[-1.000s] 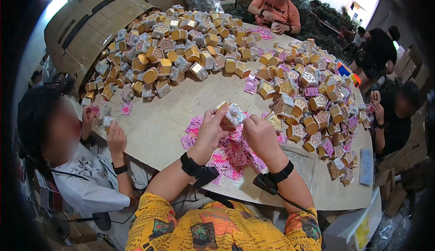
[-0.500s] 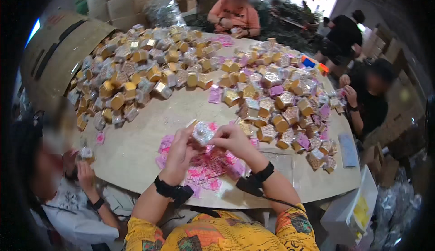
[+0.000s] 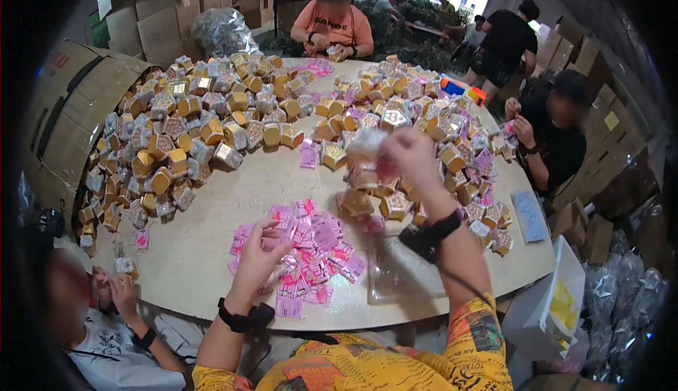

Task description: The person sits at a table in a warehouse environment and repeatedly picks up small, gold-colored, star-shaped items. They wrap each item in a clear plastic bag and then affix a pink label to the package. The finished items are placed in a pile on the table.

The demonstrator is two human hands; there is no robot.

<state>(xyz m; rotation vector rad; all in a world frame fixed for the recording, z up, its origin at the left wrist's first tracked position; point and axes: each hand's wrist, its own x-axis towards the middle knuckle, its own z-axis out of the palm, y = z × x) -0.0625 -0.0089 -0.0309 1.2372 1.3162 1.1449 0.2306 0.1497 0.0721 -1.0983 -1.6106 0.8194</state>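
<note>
My right hand is stretched over the right-hand heap, smeared by motion. A small wrapped gold-and-white box is at its fingertips, blurred too; the grip seems to be on the box's side. Lower on the left, my left hand hovers over the left edge of a loose pile of small pink printed packets. Its fingers are apart and slightly curled, with nothing between them. Beneath my right hand lie several many-sided gold boxes, some with patterned white tops. Black bands circle both my wrists.
Another large heap of gold boxes spreads over the left of the pale table, by a big carton. A clear plastic tray lies below my right forearm. A blue pad rests at the right edge. Several people work around.
My hands have come apart. The right one has carried the box up and right to the heap, while the left has drawn slightly left and down, uncovering the pink packets.
</note>
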